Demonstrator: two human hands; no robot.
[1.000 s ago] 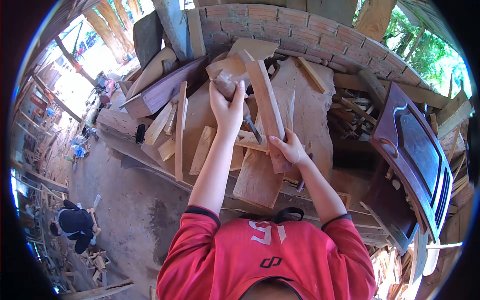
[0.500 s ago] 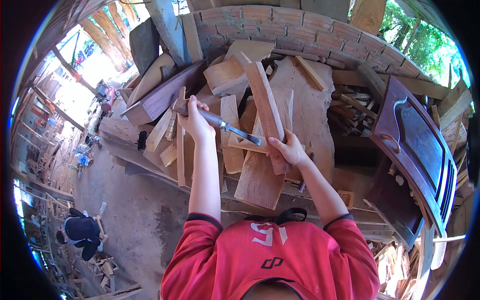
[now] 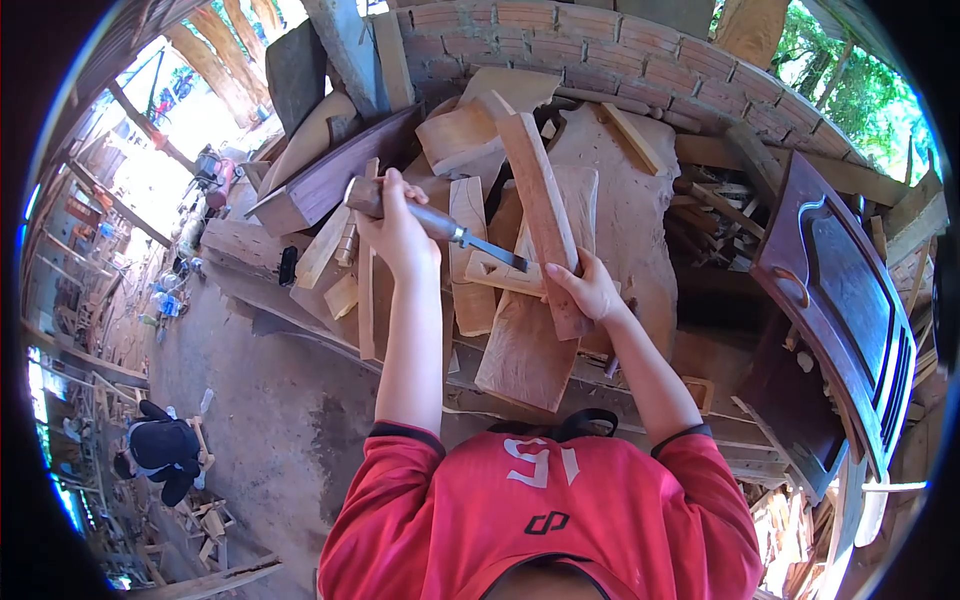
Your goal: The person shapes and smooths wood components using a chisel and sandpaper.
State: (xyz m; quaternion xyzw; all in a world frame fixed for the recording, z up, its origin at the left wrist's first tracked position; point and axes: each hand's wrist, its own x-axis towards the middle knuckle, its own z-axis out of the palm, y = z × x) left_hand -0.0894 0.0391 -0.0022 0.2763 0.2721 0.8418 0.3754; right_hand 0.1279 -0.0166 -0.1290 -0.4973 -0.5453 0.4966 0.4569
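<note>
My left hand (image 3: 402, 232) is closed around the wooden handle of a chisel (image 3: 432, 222). The metal blade slants down to the right, with its tip close to the edge of a long reddish wooden bar (image 3: 541, 195). Gripping the lower part of that bar is my right hand (image 3: 590, 287), thumb across its front face. Behind the bar lies a small pale wood piece with a cut-out (image 3: 503, 274), partly hidden. Under it a wide board (image 3: 530, 358) slopes toward me. Whether the blade touches any wood cannot be made out.
Offcuts and a dark purplish beam (image 3: 335, 180) crowd the bench before a brick wall (image 3: 600, 45). At right leans a dark panelled door (image 3: 835, 300). A person in dark clothes (image 3: 165, 450) is low on the floor at far left.
The chisel tip has shifted slightly up, away from the small pale piece. Both hands keep their holds. The whole view has moved a little.
</note>
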